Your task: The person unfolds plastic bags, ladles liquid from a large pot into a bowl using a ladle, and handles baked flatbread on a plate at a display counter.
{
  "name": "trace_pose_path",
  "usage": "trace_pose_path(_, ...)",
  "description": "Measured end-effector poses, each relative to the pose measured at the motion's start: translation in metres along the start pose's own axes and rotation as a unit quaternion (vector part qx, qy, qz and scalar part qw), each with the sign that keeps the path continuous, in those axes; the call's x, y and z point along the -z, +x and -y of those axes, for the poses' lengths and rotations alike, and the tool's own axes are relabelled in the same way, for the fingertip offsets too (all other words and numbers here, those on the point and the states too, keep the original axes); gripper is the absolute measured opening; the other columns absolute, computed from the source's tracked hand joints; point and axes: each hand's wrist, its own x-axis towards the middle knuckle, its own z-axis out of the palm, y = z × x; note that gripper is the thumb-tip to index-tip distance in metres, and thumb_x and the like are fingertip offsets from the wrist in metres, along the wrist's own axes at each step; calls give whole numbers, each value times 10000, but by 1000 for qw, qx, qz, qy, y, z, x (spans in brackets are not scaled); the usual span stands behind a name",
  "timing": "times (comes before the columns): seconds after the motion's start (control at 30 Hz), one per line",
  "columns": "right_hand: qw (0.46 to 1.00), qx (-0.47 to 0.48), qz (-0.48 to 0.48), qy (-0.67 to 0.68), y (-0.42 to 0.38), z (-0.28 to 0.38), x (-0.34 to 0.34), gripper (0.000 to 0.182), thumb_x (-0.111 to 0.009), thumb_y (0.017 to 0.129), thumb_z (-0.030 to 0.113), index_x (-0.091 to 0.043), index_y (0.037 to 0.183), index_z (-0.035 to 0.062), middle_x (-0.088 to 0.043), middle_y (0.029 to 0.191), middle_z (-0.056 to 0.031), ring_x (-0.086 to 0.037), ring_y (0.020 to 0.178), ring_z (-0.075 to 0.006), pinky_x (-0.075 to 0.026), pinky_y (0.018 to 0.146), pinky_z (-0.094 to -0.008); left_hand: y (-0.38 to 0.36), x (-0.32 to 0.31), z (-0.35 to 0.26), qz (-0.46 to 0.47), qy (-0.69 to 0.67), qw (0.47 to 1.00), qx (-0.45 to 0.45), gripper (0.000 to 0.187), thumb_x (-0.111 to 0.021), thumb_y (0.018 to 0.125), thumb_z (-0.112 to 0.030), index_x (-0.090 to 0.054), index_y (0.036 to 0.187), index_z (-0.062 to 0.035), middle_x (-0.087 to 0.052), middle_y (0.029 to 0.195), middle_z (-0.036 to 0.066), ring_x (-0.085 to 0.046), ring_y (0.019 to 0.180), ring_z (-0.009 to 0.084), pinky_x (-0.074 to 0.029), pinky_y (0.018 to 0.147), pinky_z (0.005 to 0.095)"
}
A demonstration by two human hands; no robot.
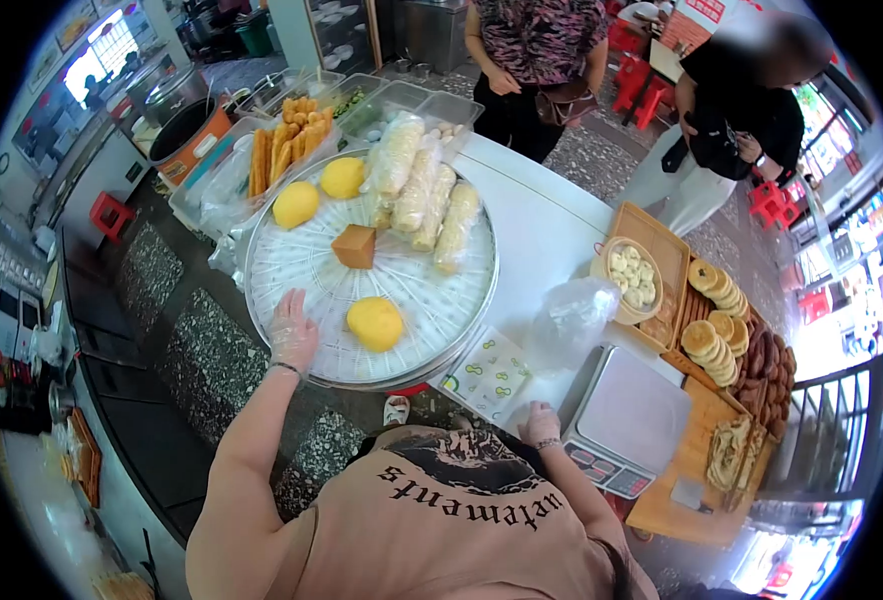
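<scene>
My left hand (294, 332), in a thin clear plastic glove, lies with fingers stretched out at the near left rim of a large round steamer tray (312, 270). Closest to it on the tray are a yellow bun (375, 324) and a brown cube-shaped cake (355, 246). Two more yellow buns (296, 205) sit farther back, beside a stack of plastic-wrapped rolls (430, 200). My right hand (540, 425), also gloved, has curled fingers at the table's near edge, between green-printed paper bags (486, 375) and a digital scale (630, 410). Nothing shows in its fingers.
Fried dough sticks (292, 145) and clear bins stand behind the tray. To the right are a bowl of small white dumplings (634, 278), a clear plastic bag (576, 318), round flatbreads (717, 335) and dark sausage-like pieces (765, 375). Two people stand across the table.
</scene>
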Motion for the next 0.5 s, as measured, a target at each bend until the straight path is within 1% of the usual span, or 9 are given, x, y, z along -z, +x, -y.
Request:
trace_pose_path(0.03, 1000, -4, 0, 4, -2, -4, -5, 731, -695, 739, 336, -385, 1308, -3, -491, 1281, -247, -510, 1161, -384, -444, 970, -426, -1, -1, 1, 20, 24, 999, -9, 542, -561, 721, -73, -480, 1256, -33, -496, 1253, 220, -478, 1151, 381, -391, 978, 471)
trace_pose_path(0.1, 995, 50, -78, -23, -1, -16, -21, 800, -703, 727, 316, -326, 1368, 22, -293, 1434, -269, -356, 1297, -410, -373, 1044, -436, 0, -7, 9, 42, 47, 998, -23, 498, -549, 735, -79, -512, 1230, -36, -528, 1227, 215, -484, 1155, 379, -391, 982, 469)
trace_pose_path(0.13, 996, 46, -77, -21, 3, -22, -30, 800, -703, 727, 316, -326, 1368, 22, -293, 1434, -269, -356, 1297, -410, -373, 1044, -436, -1, -12, 17, 72, 55, 995, -47, 446, -537, 749, -88, -544, 1192, -44, -564, 1186, 201, -499, 1149, 370, -399, 978, 463)
trace_pose_path(0.2, 997, 64, 29, -24, 17, -34, -49, 996, -774, 652, 370, -237, 1425, 44, -175, 1482, -272, -212, 1366, -425, -292, 1104, -431, -1, -13, 17, 100, 62, 991, -70, 398, -525, 762, -98, -576, 1155, -52, -600, 1146, 186, -515, 1143, 361, -406, 974, 457)
trace_pose_path(0.27, 995, 70, 61, -33, 20, -41, -46, 1040, -783, 638, 394, -213, 1435, 47, -150, 1484, -286, -190, 1371, -437, -268, 1116, -429, 1, -8, 11, 119, 22, 992, -32, 347, -508, 777, -97, -602, 1110, -73, -630, 1100, 160, -545, 1119, 337, -430, 953, 440)
trace_pose_path(0.33, 992, 79, 93, -45, 23, -40, -38, 1084, -792, 624, 418, -189, 1445, 50, -125, 1486, -300, -169, 1376, -449, -245, 1128, -427, 2, -7, 10, 121, 0, 993, -17, 352, -505, 780, -94, -595, 1120, -76, -626, 1102, 170, -553, 1101, 340, -437, 942, 437)
trace_pose_path(0.4, 982, 90, 132, -98, 23, -36, -30, 1042, -772, 662, 356, -158, 1457, 80, -73, 1488, -319, -163, 1377, -452, -270, 1115, -426, 2, -6, 7, 122, -23, 992, -2, 358, -502, 783, -91, -587, 1131, -80, -621, 1105, 180, -562, 1083, 342, -444, 931, 434)
trace_pose_path(0.47, 980, 103, 139, -100, 23, -38, -27, 1052, -776, 658, 358, -154, 1459, 81, -70, 1486, -323, -157, 1376, -460, -265, 1116, -430, 3, -4, 2, 144, -5, 989, 47, 350, -499, 806, -101, -575, 1148, -80, -611, 1113, 190, -574, 1050, 340, -450, 913, 434)
trace_pose_path(0.5, 977, 116, 145, -101, 25, -40, -26, 1061, -780, 653, 360, -151, 1461, 81, -67, 1484, -326, -151, 1375, -467, -260, 1118, -433, 5, -10, 9, 140, -7, 989, 47, 350, -499, 806, -101, -575, 1148, -80, -611, 1113, 190, -574, 1050, 340, -450, 913, 434)
